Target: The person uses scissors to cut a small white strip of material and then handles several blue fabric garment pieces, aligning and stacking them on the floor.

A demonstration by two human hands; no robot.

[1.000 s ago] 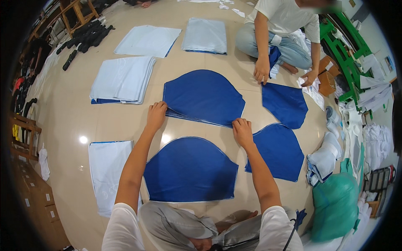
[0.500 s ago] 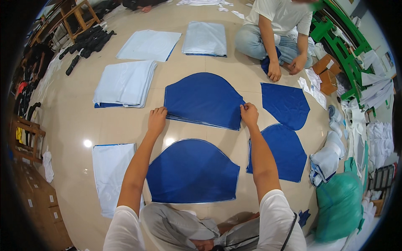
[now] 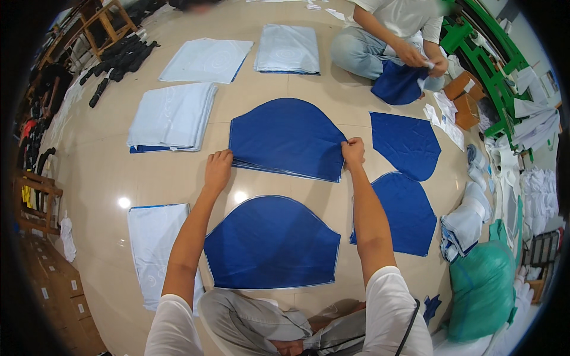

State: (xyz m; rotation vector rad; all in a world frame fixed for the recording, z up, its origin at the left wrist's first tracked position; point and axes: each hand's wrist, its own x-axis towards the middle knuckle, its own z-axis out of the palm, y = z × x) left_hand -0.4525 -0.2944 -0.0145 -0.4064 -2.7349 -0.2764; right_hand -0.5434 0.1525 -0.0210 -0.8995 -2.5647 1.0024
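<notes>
A stack of blue cut fabric panels [image 3: 285, 136] with a curved top lies on the floor in front of me. My left hand [image 3: 218, 168] is closed at its lower left corner, where several layered edges fan slightly apart. At the right side my right hand [image 3: 354, 151] pinches the panels' edge near the corner. Closer to my crossed legs lies a second stack of blue panels [image 3: 273, 243] of similar shape, untouched. To the right are two smaller groups, an upper blue piece [image 3: 406, 145] and a lower blue stack [image 3: 405, 213], partly behind my right forearm.
Folded light-blue fabric stacks [image 3: 172, 115] lie at left and far side. Across from me a seated person [image 3: 386, 44] handles a blue cloth [image 3: 399, 83]. A green sack [image 3: 482, 291] and rolled fabric [image 3: 466, 216] stand right; cardboard boxes [image 3: 59, 291] line the left.
My hands keep hold of the panel stack with little movement. The person opposite has lifted a blue cloth and now holds it with both hands. The view has shifted slightly.
</notes>
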